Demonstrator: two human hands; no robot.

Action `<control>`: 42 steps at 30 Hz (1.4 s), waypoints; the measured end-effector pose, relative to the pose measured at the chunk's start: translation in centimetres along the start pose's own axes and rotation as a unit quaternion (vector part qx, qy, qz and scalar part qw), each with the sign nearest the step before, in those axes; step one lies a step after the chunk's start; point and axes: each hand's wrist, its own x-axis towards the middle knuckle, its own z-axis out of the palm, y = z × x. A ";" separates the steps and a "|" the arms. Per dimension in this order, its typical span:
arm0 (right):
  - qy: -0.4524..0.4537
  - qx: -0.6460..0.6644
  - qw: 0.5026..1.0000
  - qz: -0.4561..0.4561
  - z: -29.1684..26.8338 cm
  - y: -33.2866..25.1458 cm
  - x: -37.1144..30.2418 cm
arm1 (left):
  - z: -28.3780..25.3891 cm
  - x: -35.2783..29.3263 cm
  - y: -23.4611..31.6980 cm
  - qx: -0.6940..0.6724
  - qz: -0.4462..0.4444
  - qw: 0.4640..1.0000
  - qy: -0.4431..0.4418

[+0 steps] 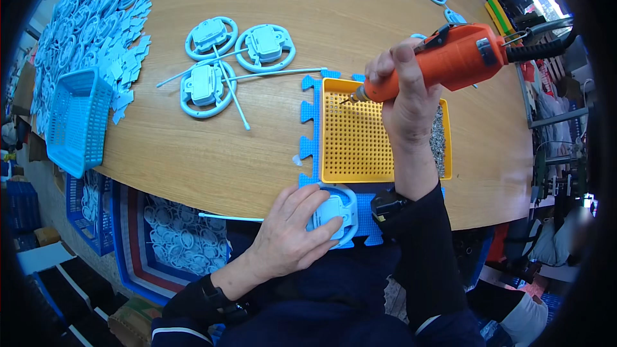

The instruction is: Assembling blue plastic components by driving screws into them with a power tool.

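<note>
1. My left hand [289, 228] presses flat on the wheel part [335, 213], fingers spread over it; I'd keep it pinned.
2. Right hand [405, 99], fingers wrapped tight around the driver [450, 58], tip just left of them over the yellow tray [357, 135]; I'd dip straight down.

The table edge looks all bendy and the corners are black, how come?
Head view: the fisheye lens curves the wooden table near the rim and leaves dark corners. The middle is sharp: the right hand with the orange screwdriver, and the left hand on a pale blue part.
</note>
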 end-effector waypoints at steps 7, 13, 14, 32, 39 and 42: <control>0.000 -0.029 1.000 -0.010 0.3 -0.4 0.0 | 0.3 -0.1 0.3 0.010 0.006 1.000 0.008; 0.006 -0.022 1.000 0.000 0.2 -0.4 -0.2 | 0.5 -0.3 0.4 0.017 0.011 1.000 0.021; 0.010 -0.022 1.000 -0.002 0.1 -0.3 -0.2 | 0.6 -0.3 0.4 0.016 0.011 1.000 0.024; -0.110 0.054 0.992 -0.008 1.8 -9.4 -8.0 | -0.5 3.6 0.4 0.117 -0.009 0.981 0.157; -0.118 0.045 0.992 0.012 2.0 -10.2 -10.2 | -0.6 2.3 1.4 0.035 -0.016 0.993 0.113; -0.146 0.024 0.988 0.042 1.8 -10.5 -10.9 | -0.3 1.7 2.1 0.022 -0.024 0.995 0.092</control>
